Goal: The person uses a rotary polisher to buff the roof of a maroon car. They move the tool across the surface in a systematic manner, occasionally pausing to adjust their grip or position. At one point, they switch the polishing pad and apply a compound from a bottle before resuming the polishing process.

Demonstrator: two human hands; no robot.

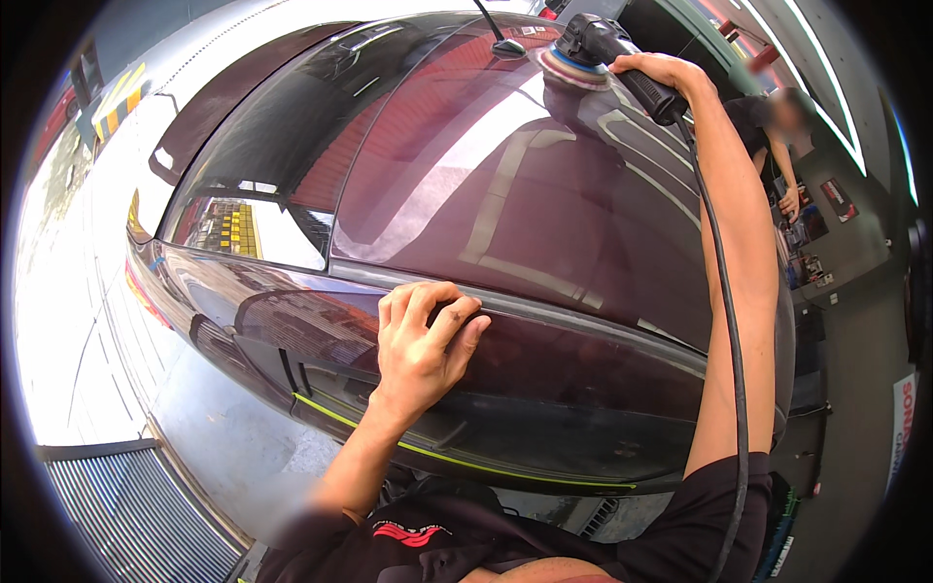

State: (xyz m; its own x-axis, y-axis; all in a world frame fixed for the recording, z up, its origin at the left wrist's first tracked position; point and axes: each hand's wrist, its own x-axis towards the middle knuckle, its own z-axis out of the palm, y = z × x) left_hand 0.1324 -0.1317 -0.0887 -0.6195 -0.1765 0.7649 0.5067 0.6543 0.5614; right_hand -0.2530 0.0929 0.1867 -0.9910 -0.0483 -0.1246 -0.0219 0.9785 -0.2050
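Via remote, I had R hand [671,76] wrapped round polisher [595,41] nr far edge of roof [603,223]; L hand [420,340] curled at near edge, grip unclear. Flat pad [571,72], light press. seemed best.

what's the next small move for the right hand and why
Perhaps draw the polisher a little nearer: the right hand grips it at the far side of the car roof, while the left hand rests at the roof's near edge.

Car-detailing workshop: polisher [595,44] at glossy car roof [564,228], strip lights [825,76], metal floor grate [141,510].
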